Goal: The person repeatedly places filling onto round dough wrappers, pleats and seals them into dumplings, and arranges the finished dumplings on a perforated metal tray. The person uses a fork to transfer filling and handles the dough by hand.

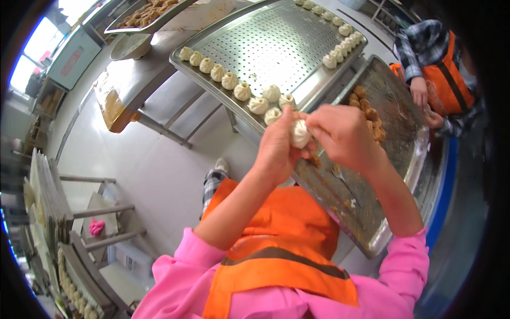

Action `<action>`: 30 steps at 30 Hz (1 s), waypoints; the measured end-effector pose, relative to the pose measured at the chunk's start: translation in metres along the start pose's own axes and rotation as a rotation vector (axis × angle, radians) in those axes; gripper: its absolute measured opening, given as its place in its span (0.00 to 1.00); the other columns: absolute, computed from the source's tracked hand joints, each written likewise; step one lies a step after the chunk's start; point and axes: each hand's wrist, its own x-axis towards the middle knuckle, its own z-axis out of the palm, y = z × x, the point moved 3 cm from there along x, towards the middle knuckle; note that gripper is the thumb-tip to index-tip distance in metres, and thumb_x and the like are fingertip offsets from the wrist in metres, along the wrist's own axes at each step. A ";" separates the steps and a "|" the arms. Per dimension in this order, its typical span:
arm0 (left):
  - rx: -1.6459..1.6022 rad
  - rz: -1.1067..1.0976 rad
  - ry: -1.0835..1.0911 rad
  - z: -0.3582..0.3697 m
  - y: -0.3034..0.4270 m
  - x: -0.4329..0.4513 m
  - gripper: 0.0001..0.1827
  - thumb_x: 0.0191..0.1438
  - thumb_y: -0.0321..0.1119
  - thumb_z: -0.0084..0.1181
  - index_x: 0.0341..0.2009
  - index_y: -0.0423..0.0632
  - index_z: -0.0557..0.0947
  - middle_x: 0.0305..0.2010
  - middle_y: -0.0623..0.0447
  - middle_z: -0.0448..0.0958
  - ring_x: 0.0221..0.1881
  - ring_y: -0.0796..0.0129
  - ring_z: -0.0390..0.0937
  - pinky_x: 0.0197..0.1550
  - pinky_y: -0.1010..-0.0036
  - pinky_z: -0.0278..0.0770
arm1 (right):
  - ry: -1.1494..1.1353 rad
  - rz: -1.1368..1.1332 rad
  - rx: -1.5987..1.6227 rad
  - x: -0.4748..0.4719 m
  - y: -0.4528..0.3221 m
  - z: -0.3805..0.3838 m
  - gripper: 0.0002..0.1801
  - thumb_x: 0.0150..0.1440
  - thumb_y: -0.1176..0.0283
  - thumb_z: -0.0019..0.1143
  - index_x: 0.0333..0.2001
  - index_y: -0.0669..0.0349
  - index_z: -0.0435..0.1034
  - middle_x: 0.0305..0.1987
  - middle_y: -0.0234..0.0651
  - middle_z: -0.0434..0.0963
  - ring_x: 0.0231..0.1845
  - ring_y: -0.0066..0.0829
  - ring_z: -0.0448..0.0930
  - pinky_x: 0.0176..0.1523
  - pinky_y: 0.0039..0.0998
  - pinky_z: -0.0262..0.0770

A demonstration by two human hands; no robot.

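A pleated dough bun [300, 134] rests in the fingers of my left hand [277, 147], which curls around it from the left and below. The fingertips of my right hand [342, 133] pinch the bun's edge from the right. Just beyond my hands lies a perforated metal tray [255, 52], with pleated buns [217, 72] in a row along its near left edge and more buns [338, 52] along its right and far edges. Under my right forearm is a shallow metal pan [350, 207] holding clumps of brown filling [368, 113]. A thin metal utensil [346, 185] lies in it.
Across the pan, a co-worker [434, 75] in an orange apron has both hands near its far rim. A steel table [135, 87] at left bears a bowl [131, 47] and a tray of brown food [149, 14]. A rack with stacked trays [48, 191] stands at far left.
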 end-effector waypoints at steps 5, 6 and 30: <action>-0.011 0.224 0.110 -0.051 0.049 -0.001 0.19 0.56 0.46 0.35 0.43 0.45 0.68 0.41 0.49 0.69 0.33 0.63 0.71 0.29 0.71 0.71 | 0.045 0.041 -0.043 0.073 0.038 0.019 0.05 0.45 0.74 0.48 0.21 0.64 0.67 0.18 0.41 0.70 0.20 0.40 0.72 0.25 0.33 0.67; -0.029 0.255 0.116 -0.065 0.056 -0.004 0.19 0.56 0.45 0.35 0.42 0.44 0.68 0.41 0.49 0.69 0.32 0.64 0.71 0.28 0.72 0.71 | 0.055 0.025 -0.039 0.084 0.046 0.027 0.06 0.45 0.74 0.47 0.20 0.63 0.67 0.18 0.41 0.69 0.21 0.41 0.72 0.25 0.34 0.66; -0.071 0.276 0.277 -0.188 0.058 -0.030 0.09 0.52 0.33 0.40 0.36 0.42 0.70 0.31 0.49 0.71 0.25 0.66 0.72 0.24 0.78 0.69 | -0.466 0.105 -0.186 0.111 0.099 0.107 0.13 0.38 0.78 0.50 0.32 0.64 0.69 0.24 0.43 0.72 0.31 0.42 0.74 0.36 0.35 0.70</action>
